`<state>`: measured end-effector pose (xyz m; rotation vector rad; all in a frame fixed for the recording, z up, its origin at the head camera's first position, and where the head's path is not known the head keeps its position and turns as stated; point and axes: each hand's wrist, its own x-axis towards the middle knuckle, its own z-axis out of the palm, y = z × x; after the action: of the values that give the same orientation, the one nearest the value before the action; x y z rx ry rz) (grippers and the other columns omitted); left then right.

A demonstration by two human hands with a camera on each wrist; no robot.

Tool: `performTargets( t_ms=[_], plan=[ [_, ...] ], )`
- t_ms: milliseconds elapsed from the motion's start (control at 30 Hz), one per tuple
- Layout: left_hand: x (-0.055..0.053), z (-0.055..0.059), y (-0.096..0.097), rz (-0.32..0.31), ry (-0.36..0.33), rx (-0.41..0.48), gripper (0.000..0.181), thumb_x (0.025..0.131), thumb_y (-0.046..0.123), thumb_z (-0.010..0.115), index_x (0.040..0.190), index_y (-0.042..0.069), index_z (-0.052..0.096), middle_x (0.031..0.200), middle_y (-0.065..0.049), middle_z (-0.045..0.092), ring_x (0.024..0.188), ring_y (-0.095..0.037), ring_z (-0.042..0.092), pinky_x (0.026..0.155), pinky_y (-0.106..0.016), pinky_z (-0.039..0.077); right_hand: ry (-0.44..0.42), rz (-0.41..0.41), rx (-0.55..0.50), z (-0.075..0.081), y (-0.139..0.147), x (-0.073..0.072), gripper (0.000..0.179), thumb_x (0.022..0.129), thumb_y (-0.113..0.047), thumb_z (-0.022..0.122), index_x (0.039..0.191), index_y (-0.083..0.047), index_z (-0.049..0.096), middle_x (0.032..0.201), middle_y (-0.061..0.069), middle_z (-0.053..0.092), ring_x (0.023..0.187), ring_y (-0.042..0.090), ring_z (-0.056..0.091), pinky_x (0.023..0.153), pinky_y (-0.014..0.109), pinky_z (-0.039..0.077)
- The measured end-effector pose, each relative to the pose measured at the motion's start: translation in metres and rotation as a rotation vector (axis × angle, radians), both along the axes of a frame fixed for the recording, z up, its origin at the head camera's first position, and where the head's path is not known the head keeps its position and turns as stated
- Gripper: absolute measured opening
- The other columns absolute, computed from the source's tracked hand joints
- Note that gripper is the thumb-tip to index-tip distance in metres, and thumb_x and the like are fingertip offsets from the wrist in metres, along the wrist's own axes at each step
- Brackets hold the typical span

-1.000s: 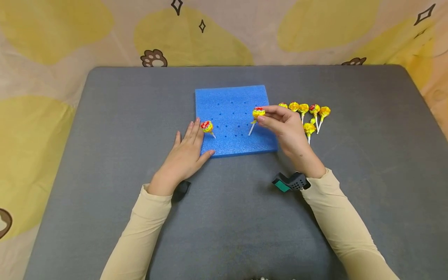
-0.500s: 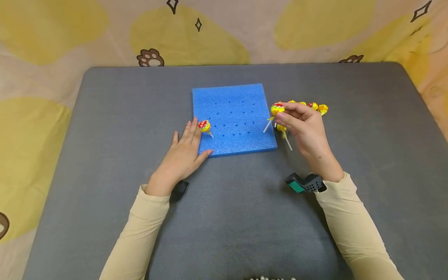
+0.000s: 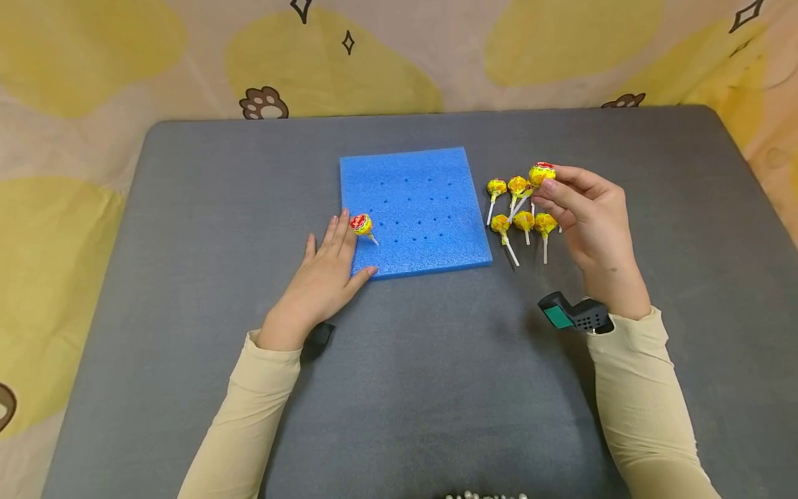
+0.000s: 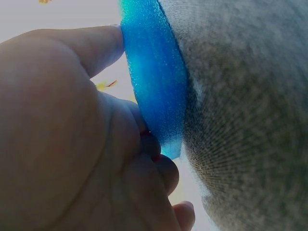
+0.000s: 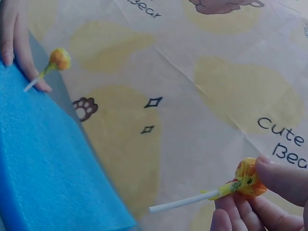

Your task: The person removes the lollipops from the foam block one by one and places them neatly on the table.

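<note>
A blue foam board (image 3: 424, 256) with rows of small holes lies on the table. My left hand (image 3: 318, 277) rests along its left side, fingers straight and thumb at the front edge. One yellow-and-red wrapped lollipop (image 3: 361, 224) stands tilted, its stick in the board beside those fingers. To the right of the board, my right hand (image 3: 595, 218) pinches another lollipop (image 5: 250, 178) by its wrapped head between thumb and fingers. The white stick points down and left, above the loose lollipops (image 3: 545, 223). In the left wrist view the thumb (image 4: 103, 48) touches the board's edge.
Several loose lollipops lie in two rough rows right of the board, some partly hidden by the right hand. They rest on a dark grey table (image 3: 399, 388). A patterned yellow and cream cloth (image 3: 467, 55) hangs behind it. White beads (image 3: 469, 495) show at the bottom edge.
My right hand has moved right with its lollipop, from over the board to above the loose ones, uncovering several of them. The left hand has stayed on the board.
</note>
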<state>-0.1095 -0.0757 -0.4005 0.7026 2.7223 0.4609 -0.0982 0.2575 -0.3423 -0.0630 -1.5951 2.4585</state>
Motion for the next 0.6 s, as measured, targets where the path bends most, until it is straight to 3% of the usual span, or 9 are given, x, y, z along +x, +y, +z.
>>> performTargets(
  t_ms=[200,600],
  plan=[
    [-0.001,-0.001,0.000,-0.001,0.005,0.002,0.077,0.099,0.043,0.043,0.149,-0.004,0.006,0.156,-0.012,-0.012,0.143,-0.026,-0.009,0.110,-0.057,0.000,-0.020,-0.032,0.026,0.004,0.010,0.000,0.015,0.081,0.006,0.069,0.095,0.011,0.068,0.088,0.015,0.069,0.072,0.022,0.068,0.073,0.030,0.055],
    [-0.001,-0.002,0.000,-0.004,0.002,0.019,0.077,0.099,0.042,0.043,0.149,-0.005,0.008,0.156,-0.013,-0.012,0.143,-0.027,-0.009,0.110,-0.057,0.000,-0.084,-0.075,-0.060,0.012,0.027,0.003,0.014,0.078,0.010,0.069,0.092,0.012,0.068,0.084,0.017,0.070,0.067,0.023,0.068,0.069,0.030,0.056]
  ],
)
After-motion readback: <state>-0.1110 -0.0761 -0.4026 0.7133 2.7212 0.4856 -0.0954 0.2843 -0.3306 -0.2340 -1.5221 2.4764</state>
